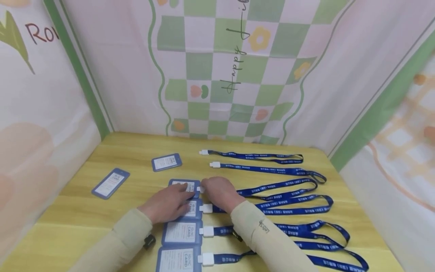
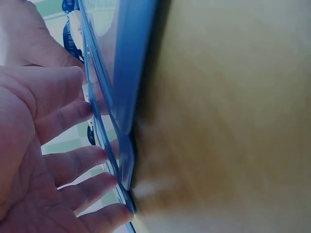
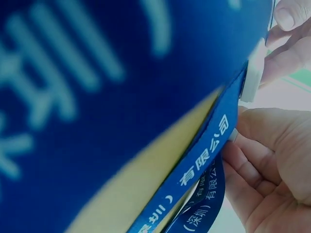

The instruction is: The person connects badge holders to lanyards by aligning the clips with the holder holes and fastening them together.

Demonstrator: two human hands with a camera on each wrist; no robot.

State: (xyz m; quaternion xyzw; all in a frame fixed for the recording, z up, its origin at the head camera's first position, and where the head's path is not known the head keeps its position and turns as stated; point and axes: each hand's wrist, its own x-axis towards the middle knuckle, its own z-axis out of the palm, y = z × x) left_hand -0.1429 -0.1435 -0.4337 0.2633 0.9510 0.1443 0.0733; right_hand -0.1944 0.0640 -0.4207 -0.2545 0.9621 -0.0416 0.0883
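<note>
My left hand [image 1: 168, 203] rests on the two upper blue card holders of a column, its fingers straight. In the left wrist view, the fingertips of that hand [image 2: 46, 141] touch the holders' edges. At the right end of the top card holder [image 1: 174, 183], my right hand [image 1: 220, 192] pinches the white clip [image 1: 200, 189] of a blue lanyard [image 1: 258, 189]; the fingers partly hide the clip. The right wrist view has this hand [image 3: 269, 160] with curled fingers at a printed lanyard strap [image 3: 206, 148], beside the neighbouring white clip [image 3: 252, 75].
Lower in the column, card holders [image 1: 180, 232] meet the white clips [image 1: 208, 231] of more lanyards. Two loose card holders lie at the left, one farther back [image 1: 166, 162] and one nearer the edge [image 1: 111, 183]. Two lanyards [image 1: 251, 155] stretch along the back of the wooden table [image 1: 136, 145].
</note>
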